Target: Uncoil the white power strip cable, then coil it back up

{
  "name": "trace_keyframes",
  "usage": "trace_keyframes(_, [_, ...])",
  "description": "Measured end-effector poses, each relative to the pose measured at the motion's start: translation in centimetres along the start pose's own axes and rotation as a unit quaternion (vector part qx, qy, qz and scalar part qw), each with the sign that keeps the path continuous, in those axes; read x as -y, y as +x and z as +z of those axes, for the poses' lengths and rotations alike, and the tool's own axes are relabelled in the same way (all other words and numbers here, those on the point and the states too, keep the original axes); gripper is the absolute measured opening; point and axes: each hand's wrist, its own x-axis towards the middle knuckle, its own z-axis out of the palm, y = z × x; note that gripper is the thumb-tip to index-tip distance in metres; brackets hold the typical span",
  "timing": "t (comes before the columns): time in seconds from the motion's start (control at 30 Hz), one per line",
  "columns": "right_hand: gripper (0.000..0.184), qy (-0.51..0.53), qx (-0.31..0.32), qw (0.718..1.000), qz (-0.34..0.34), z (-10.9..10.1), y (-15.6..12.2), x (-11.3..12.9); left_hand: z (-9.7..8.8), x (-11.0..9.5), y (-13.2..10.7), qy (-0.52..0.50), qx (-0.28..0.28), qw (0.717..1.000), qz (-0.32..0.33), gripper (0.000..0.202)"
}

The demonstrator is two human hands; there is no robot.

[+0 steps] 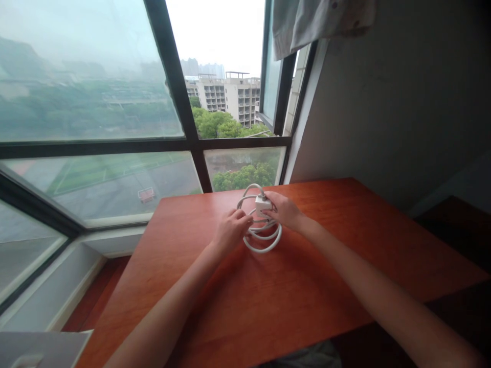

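Both hands' fingers (245, 221) grip the coiled white cable (264, 244) between them.

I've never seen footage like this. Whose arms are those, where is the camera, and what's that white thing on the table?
There is no machine here: the arms belong to a person wearing a camera on the head, looking forward and down. That is the only view. In front stands a reddish wooden table beside a big window. On it lies a coiled white cable with a small white plug block. The left hand grips the coil's side; the right hand holds the plug block. Cloth hangs above.
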Motion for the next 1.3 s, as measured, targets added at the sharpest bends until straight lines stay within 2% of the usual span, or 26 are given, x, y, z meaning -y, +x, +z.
trace_keyframes(0.13, [0.04,-0.075,0.066,0.994,0.032,-0.2,0.1,0.9,0.7,0.0,-0.2,-0.105,-0.035,0.992,-0.053,0.02])
trace_keyframes(0.2, [0.035,-0.106,0.084,0.99,0.043,-0.1,0.0,1.3,1.1,-0.9,-0.2,-0.092,-0.041,0.992,-0.078,0.019])
trace_keyframes(0.27, [0.031,-0.128,0.089,0.987,0.027,0.0,-0.1,1.6,1.5,-2.1,-0.2,-0.061,-0.037,0.993,-0.096,0.019])
trace_keyframes(0.33, [0.03,-0.159,0.094,0.983,0.013,0.1,-0.2,1.8,1.8,-3.1,-0.1,-0.036,-0.024,0.994,-0.096,0.018])
trace_keyframes(0.47, [0.032,-0.229,0.119,0.965,0.038,0.4,-0.6,1.8,2.2,-4.0,0.2,-0.003,-0.016,0.997,-0.079,0.017])
trace_keyframes(0.6, [0.04,-0.174,0.124,0.976,0.029,0.6,-1.2,1.3,2.7,-4.0,0.4,0.019,-0.024,0.996,-0.088,0.015])
trace_keyframes(0.7, [0.035,-0.067,0.108,0.992,0.002,0.5,-1.4,0.8,3.0,-4.0,0.4,0.021,-0.024,0.995,-0.095,0.016])
trace_keyframes(0.83, [0.03,0.033,0.044,0.998,-0.006,0.4,-1.7,0.4,3.0,-4.0,0.0,0.015,-0.031,0.996,-0.084,0.019])
trace_keyframes(0.97, [0.033,-0.019,0.024,0.999,0.017,0.4,-2.5,0.5,2.5,-4.3,-0.6,0.013,-0.029,0.998,-0.05,0.022])
trace_keyframes(1.1, [0.022,-0.11,0.014,0.993,0.033,0.9,-3.5,0.5,1.9,-5.1,-1.2,0.006,-0.03,0.999,-0.02,0.027])
trace_keyframes(1.23, [0.016,-0.139,-0.035,0.987,0.066,1.6,-4.8,-0.2,1.1,-5.8,-1.5,-0.043,-0.071,0.997,0.005,0.032])
trace_keyframes(1.3, [0.022,-0.131,-0.065,0.985,0.086,1.9,-5.3,-0.6,0.8,-5.3,-1.2,-0.087,-0.111,0.989,-0.036,0.035])
